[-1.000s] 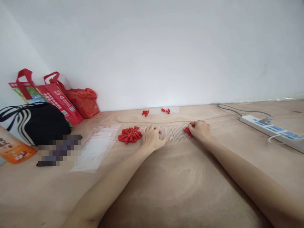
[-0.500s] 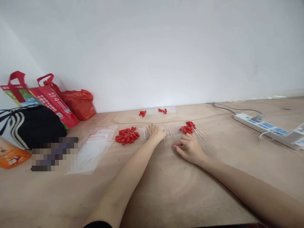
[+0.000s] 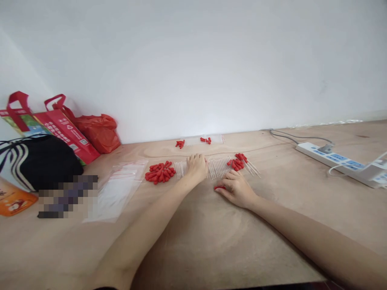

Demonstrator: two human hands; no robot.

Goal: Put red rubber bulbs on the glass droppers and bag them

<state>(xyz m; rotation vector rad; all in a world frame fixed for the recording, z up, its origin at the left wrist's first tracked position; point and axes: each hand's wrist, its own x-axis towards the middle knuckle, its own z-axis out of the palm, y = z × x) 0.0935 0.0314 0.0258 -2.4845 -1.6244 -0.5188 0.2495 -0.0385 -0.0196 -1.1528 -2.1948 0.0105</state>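
Observation:
A row of thin, whitish, see-through tubes (image 3: 218,168) lies side by side on the wooden table. Over its middle my left hand (image 3: 197,167) is curled closed, its fingertips turned away and hidden, so what it grips does not show. To the right and nearer me, my right hand (image 3: 238,189) pinches a small red rubber bulb (image 3: 219,187) between thumb and fingers. A heap of the same red bulbs (image 3: 160,173) lies at the row's left end. Another small cluster of red bulbs (image 3: 237,163) rests by its right end, just beyond my right hand.
Clear zip bags (image 3: 113,197) lie left of the heap. A further clear bag (image 3: 193,140) with red bulbs stands near the wall. On the right is a white power strip (image 3: 338,161) with cables. A black bag (image 3: 51,161), red shopping bag (image 3: 68,131) and orange pouch (image 3: 16,201) crowd the left.
My right hand has moved slightly left and toward me, and the red bulb in its pinch now shows more. My left hand stays over the tubes. The view has shifted slightly.

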